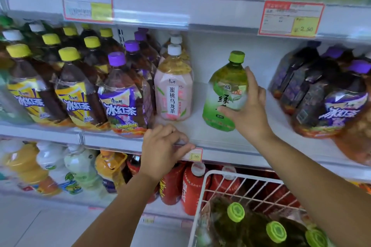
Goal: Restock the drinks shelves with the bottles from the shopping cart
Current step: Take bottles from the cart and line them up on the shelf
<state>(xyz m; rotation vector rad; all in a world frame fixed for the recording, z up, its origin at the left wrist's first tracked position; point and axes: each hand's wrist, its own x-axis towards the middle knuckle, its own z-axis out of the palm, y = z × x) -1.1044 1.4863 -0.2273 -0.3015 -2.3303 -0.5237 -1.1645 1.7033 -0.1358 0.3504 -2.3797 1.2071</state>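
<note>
Wire cart (251, 177) sits at the lower right, closest of all, with 3 green-capped bottles (235, 212) lying in it.

On the middle shelf (216, 140) a green bottle (226, 94) stands in a bare gap, base on the white board and green cap up. The right hand (251, 110) holds it from its right side, thumb across the front label and fingers wrapped round the shoulder. The left hand (162, 148) is curled over the same shelf's front edge, gripping it, with the thumb touching a small price tag (196, 156) on the rail.

Just left of the green bottle, apart from it, stands a row of pink bottles (173, 94) with white caps. Further left come purple-capped bottles (124, 96), then yellow-capped bottles (78, 96) of dark tea. To the right of the gap, well apart from the green bottle, is a wrapped pack (331, 106) of purple-labelled bottles.

Above, 2 red-framed tags (291, 19) hang on the upper shelf rail. Below, red bottles (192, 190) stand behind the cart, with orange and pale ones to their left.
</note>
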